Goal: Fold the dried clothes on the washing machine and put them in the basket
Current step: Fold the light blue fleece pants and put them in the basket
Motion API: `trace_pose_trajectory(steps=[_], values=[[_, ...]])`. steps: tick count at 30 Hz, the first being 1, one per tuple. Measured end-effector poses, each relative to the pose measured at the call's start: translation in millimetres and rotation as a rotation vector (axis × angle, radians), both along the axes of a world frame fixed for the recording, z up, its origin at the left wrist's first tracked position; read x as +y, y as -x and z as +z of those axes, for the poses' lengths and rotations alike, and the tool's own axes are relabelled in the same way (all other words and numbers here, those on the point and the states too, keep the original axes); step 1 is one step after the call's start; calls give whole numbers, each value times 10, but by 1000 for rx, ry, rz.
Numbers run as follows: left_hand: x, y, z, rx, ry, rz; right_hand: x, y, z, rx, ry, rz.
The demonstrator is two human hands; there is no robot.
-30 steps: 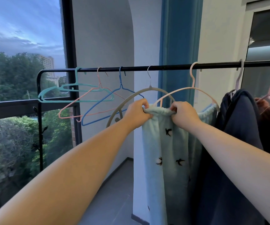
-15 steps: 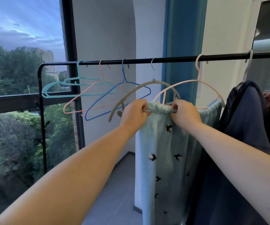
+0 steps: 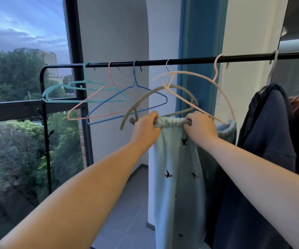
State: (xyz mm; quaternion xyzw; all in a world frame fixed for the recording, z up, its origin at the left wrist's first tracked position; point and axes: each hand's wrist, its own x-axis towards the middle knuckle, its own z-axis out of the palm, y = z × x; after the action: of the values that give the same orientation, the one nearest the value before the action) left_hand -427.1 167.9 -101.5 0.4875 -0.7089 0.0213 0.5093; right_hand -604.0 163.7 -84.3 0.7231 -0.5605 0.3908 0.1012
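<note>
Clothes rail [image 3: 181, 61] by a window [image 3: 24, 51]
Left hand [image 3: 146, 128] and right hand [image 3: 199, 127] grip the pale-blue garment [image 3: 177, 177]; its hem is cut off

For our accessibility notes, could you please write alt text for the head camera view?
Left hand and right hand grip the elastic waistband of a light blue bird-print garment hung on a pale pink hanger on a black clothes rail. Four empty hangers hang left of it by a window; a navy garment hangs right.

No readable text, label, brand or number anywhere in view
</note>
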Motion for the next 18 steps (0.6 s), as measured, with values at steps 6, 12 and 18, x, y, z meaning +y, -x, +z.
trace_pose_trajectory(steps=[6,12,18], values=[[-17,128,-230,-65,-123,-51,-20,91,-219,27,-86,-64],[0,116,-233,-117,-256,-42,-8,57,-306,-20,-216,-79],[211,-93,-184,-163,-438,3,-13,-143,-414,-272,-432,230]])
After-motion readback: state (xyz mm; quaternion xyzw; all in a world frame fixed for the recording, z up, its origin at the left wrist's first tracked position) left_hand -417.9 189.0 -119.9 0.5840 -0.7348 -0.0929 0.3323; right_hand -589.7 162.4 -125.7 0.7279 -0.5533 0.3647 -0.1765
